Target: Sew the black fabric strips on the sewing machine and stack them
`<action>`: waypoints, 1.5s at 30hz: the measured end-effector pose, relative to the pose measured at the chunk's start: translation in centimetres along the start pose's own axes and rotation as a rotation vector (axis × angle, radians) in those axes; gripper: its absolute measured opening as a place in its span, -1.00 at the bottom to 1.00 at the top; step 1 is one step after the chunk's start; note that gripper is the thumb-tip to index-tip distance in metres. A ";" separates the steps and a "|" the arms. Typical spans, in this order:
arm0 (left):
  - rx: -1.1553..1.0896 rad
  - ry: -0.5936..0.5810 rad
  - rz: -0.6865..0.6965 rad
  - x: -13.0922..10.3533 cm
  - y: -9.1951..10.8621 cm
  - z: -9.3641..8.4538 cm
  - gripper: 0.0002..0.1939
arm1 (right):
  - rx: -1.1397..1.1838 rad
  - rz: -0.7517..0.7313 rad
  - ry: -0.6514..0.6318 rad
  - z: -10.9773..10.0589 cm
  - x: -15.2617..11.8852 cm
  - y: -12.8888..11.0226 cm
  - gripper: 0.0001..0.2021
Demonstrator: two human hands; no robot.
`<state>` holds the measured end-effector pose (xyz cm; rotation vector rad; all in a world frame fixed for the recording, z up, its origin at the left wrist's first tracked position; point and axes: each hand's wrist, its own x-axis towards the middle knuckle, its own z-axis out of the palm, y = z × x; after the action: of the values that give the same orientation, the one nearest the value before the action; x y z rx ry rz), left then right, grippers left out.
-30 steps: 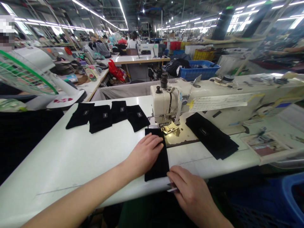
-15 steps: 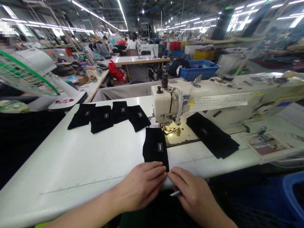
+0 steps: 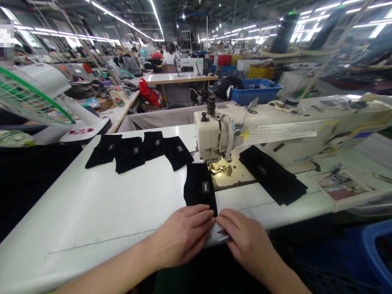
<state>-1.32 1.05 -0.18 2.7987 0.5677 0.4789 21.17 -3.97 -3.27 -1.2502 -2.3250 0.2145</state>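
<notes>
A black fabric piece point(image 3: 197, 190) with a small grey label lies on the table just in front of the sewing machine's presser foot point(image 3: 219, 167). My left hand point(image 3: 186, 228) has its fingers pressed together over the near edge of this piece, gripping it at the right corner. Close against it, my right hand point(image 3: 245, 234) is closed, thumb and forefinger at the same corner. Thread snips point(image 3: 224, 236) stick out from under the right hand's fingers, their two pointed tips showing and their handle hidden in the palm.
Several labelled black pieces point(image 3: 130, 153) lie in a row at the left. A stack of black pieces point(image 3: 272, 173) rests right of the needle, beneath the machine arm point(image 3: 275, 118). A fan point(image 3: 39, 94) stands far left; a blue basket point(image 3: 372, 245) is at lower right.
Both hands have shifted slightly away from me at the fabric's corner. The snips have turned in my right hand and two tips now show apart. The fabric lies nearly as before.
</notes>
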 end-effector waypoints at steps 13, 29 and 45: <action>0.028 0.024 -0.002 0.9 -1.3 0.1 -0.64 | 0.005 0.089 -0.130 -0.4 1.5 0.9 -0.54; 0.095 0.025 -0.002 2.1 -3.3 -0.1 -0.68 | -0.048 0.100 -0.141 -0.2 4.0 2.4 -0.60; 0.125 0.055 -0.021 3.2 -5.8 -0.3 -0.71 | -0.126 0.095 0.038 -0.5 5.0 3.8 -0.58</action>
<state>-0.58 7.64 -0.75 2.9021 0.6592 0.5349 21.91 2.19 -2.51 -1.4149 -2.2793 0.0762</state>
